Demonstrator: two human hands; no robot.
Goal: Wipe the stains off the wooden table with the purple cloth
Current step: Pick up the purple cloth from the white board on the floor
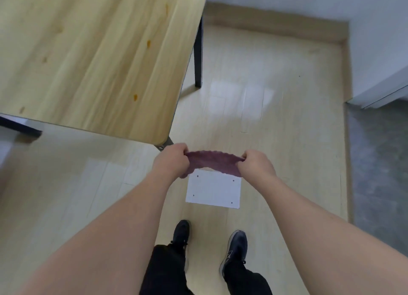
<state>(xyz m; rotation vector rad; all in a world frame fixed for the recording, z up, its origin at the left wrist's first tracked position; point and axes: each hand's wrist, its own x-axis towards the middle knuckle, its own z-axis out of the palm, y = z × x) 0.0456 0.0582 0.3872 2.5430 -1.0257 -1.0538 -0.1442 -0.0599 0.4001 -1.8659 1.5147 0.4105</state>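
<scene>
The purple cloth hangs stretched between my two hands, in the air above the floor just off the table's near right corner. My left hand grips its left end and my right hand grips its right end. The wooden table fills the upper left, tilted in my view. Several orange-brown stains mark its top, among them one near the front, one further back and one by the left front edge.
A white panel lies flat on the pale wood floor below the cloth. My feet in dark shoes stand behind it. A black table leg drops at the far right corner. White walls and a grey floor strip lie to the right.
</scene>
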